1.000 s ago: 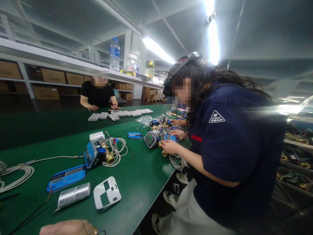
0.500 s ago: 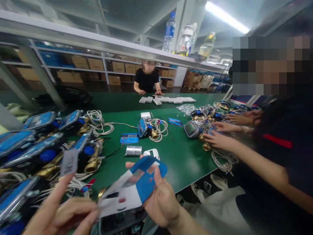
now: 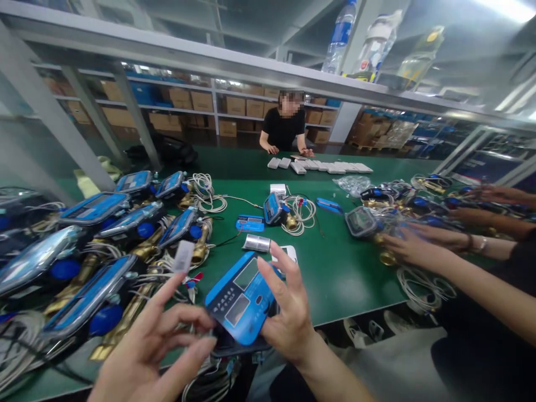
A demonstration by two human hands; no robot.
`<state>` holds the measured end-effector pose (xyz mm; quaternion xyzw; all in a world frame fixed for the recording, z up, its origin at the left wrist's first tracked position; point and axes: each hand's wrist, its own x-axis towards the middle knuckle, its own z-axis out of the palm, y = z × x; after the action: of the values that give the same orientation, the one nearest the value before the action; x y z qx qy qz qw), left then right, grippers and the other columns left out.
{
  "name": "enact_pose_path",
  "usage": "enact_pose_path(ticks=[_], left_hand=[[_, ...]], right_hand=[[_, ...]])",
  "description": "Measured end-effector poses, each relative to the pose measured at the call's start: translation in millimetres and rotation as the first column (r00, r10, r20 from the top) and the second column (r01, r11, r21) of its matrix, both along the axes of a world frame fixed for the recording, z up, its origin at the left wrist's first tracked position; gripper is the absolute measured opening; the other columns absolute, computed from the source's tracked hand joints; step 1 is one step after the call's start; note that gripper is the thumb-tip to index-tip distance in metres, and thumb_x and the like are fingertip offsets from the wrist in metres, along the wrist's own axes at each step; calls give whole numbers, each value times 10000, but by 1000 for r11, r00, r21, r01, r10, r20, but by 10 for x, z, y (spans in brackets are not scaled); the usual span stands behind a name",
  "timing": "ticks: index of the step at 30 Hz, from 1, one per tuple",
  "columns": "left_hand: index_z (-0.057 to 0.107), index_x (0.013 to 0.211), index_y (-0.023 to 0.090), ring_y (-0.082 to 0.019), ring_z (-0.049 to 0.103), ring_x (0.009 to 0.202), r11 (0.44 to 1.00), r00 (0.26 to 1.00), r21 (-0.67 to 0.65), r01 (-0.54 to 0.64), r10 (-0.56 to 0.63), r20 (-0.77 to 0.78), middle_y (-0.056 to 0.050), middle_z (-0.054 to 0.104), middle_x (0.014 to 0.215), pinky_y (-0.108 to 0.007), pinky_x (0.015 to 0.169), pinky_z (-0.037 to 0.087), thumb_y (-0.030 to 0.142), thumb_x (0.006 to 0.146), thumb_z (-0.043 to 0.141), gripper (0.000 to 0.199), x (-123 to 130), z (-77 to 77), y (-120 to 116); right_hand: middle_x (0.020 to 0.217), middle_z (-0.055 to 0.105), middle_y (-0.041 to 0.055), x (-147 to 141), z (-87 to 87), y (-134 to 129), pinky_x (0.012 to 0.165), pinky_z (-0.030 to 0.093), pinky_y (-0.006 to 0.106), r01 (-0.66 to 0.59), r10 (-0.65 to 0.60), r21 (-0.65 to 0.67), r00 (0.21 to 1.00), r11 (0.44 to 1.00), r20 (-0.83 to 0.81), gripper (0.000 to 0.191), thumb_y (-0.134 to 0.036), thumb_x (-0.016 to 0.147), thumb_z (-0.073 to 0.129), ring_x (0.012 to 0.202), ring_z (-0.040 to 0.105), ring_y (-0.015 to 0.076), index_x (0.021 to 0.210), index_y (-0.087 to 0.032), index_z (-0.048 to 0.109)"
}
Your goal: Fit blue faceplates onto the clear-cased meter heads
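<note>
Blue rounded flat panel (image 3: 240, 296) has turned to show white print, right hand (image 3: 290, 312) pinching its edge, left hand (image 3: 165, 343) half open, pale rectangular label (image 3: 183, 257) on index fingertip.

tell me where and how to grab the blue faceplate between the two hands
Probably pinch the blue faceplate by its left edge, coming from the side of the left hand: it looks thin and flat, and the right hand covers part of its right side.
</note>
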<state>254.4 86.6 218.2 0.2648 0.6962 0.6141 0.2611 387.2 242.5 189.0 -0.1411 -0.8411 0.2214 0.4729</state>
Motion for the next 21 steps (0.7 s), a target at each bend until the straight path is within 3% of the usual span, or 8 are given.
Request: enact_pose_path(ticks=[4, 6, 8, 10, 12, 16, 19, 21], left_hand=[[437, 1378, 262, -138, 629, 650, 997, 991, 65, -37, 28, 132, 53, 612, 750, -228, 639, 567, 463, 707, 791, 785, 101, 118, 289], [450, 1363, 261, -128, 624, 650, 996, 994, 83, -46, 37, 106, 62, 609, 736, -217, 656, 556, 431, 723, 778, 739, 108, 128, 382], [463, 1350, 253, -127, 620, 655, 995, 996, 86, -49, 43, 72, 63, 606, 727, -218, 671, 550, 415, 731, 767, 709, 73, 103, 417], [456, 1362, 252, -126, 613, 665, 996, 998, 86, -36, 32, 50, 60, 609, 730, -216, 682, 545, 404, 741, 756, 706, 3, 52, 414], [431, 1386, 259, -126, 610, 668, 996, 999, 91, 10, -13, 30, 55, 619, 740, -211, 665, 539, 396, 740, 760, 738, -80, -11, 401], [367, 1432, 272, -131, 614, 663, 993, 997, 87, 79, -78, -21, 50, 626, 755, -228, 663, 549, 372, 746, 766, 800, -187, -92, 392], [369, 1436, 264, -129, 607, 669, 994, 997, 76, 73, -72, -22, 53, 615, 750, -234, 685, 538, 365, 766, 747, 776, -175, -98, 410], [379, 1434, 248, -130, 597, 670, 995, 997, 67, 75, -74, -15, 53, 608, 746, -234, 674, 527, 367, 776, 730, 755, -147, -105, 427]], right_hand=[[1578, 241, 78, 18, 40, -1, 1106, 370, 616, 73, -80, 100, 994, 992, 68, 936, -179, 776, 728, 1401, 335, 395, 1539, -373, 222], [1606, 175, 79, 73, 57, 36, 1128, 338, 621, 45, -47, 17, 988, 999, 147, 966, -163, 774, 727, 1444, 259, 392, 1549, -359, 184], [1588, 243, 104, 141, 65, 88, 1114, 384, 578, -7, 41, -176, 980, 984, 194, 932, -152, 800, 691, 1429, 314, 355, 1554, -328, 172], [1463, 456, 125, 207, 68, 143, 1040, 485, 496, -54, 131, -381, 975, 923, 178, 769, -164, 855, 621, 1285, 513, 293, 1531, -283, 275], [1255, 622, 113, 258, 71, 191, 934, 550, 420, -60, 144, -510, 981, 858, 127, 560, -203, 898, 566, 1064, 640, 233, 1445, -241, 448], [961, 698, 64, 300, 91, 237, 784, 566, 323, 9, 55, -630, 995, 776, 82, 288, -283, 894, 604, 850, 659, 185, 1156, -192, 680], [811, 693, 38, 306, 118, 226, 658, 546, 273, 49, 32, -648, 993, 760, 112, 155, -314, 870, 648, 728, 640, 164, 907, -186, 726], [726, 674, 21, 312, 129, 211, 579, 526, 251, 67, -8, -657, 996, 751, 92, 161, -332, 855, 668, 638, 619, 146, 884, -183, 724]])
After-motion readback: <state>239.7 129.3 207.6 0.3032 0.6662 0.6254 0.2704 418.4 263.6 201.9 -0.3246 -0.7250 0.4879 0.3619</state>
